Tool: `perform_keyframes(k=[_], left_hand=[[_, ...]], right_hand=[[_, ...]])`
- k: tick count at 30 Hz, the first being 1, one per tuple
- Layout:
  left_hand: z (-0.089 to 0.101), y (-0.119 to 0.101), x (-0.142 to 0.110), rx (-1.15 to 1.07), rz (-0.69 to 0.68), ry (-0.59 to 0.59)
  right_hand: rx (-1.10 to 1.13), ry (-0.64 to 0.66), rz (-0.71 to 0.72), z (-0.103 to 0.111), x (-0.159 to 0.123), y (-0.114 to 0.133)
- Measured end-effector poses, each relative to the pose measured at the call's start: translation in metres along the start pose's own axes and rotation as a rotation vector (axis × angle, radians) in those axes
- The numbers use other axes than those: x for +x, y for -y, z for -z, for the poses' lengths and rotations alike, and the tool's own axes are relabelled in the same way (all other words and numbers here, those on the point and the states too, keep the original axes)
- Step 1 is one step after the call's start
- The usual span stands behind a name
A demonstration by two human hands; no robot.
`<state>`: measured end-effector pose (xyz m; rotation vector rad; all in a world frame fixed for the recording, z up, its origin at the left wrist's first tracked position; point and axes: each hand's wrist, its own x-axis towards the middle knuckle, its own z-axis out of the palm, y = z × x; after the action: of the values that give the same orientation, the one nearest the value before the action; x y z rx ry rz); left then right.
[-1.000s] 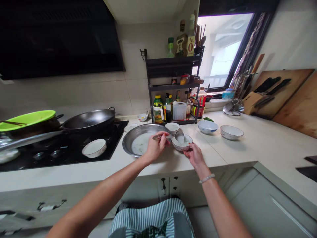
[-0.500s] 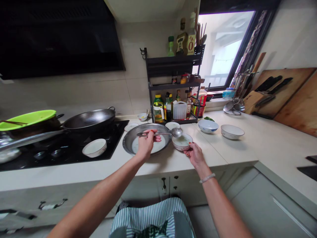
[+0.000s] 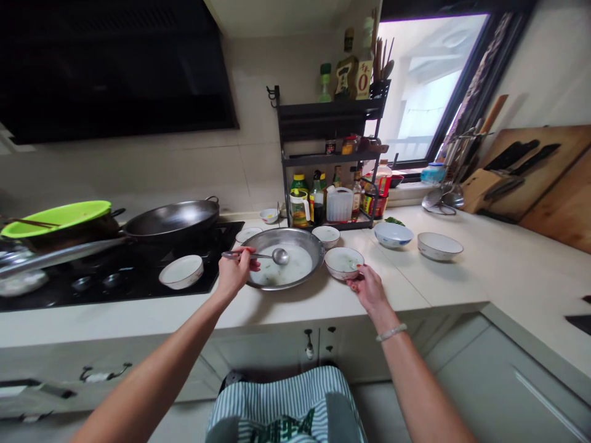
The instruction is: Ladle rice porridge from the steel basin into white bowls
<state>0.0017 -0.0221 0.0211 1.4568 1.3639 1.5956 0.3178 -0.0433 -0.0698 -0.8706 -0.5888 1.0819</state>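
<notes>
My left hand (image 3: 236, 271) is closed around the handle of a metal ladle (image 3: 279, 256). The ladle's bowl hangs over a wide steel basin (image 3: 318, 251) of whitish soup (image 3: 295, 266) with green bits in it. To the basin's right, a small white bowl (image 3: 340, 274) of the same soup stands on the counter. At that bowl's right side, my right hand (image 3: 369, 288) grips the rim and wall, thumb near the rim and fingers lower down. Behind it, close to the basin, another filled bowl (image 3: 325, 240) stands, and one more (image 3: 248, 234) is partly hidden behind the basin's left edge.
A filled bowl (image 3: 181, 280) sits on the black stove's edge, near a wok (image 3: 173, 221) and a green colander (image 3: 60, 218). Two bowls, one bluish (image 3: 393, 240) and one white (image 3: 439, 250), stand to the right. Behind is a black rack (image 3: 330, 161) of bottles; a knife block (image 3: 484, 187) is far right.
My left hand has moved the ladle leftward, from over the small bowl's edge to above the basin. My right hand stays on the bowl. The view has shifted slightly.
</notes>
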Motion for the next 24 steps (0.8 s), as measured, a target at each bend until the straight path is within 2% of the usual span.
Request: perform_keyframes(k=[3, 7, 13, 19, 24], left_hand=[[0.005, 0.004, -0.003, 0.087, -0.002, 0.034], [0.006, 0.013, 0.001, -0.012, 0.073, 0.041], [0.008, 0.025, 0.013, -0.158, 0.151, -0.094], [0.006, 0.011, 0.014, -0.244, 0.236, -0.21], [0.003, -0.002, 0.011, -0.316, 0.306, -0.227]], right_hand=[[-0.004, 0.002, -0.004, 0.0, -0.001, 0.0], [-0.008, 0.003, 0.002, 0.0, 0.0, 0.0], [-0.007, 0.022, 0.014, 0.001, 0.0, 0.0], [-0.01, 0.014, 0.006, 0.0, 0.0, 0.001], [0.001, 0.018, 0.004, -0.001, 0.0, 0.001]])
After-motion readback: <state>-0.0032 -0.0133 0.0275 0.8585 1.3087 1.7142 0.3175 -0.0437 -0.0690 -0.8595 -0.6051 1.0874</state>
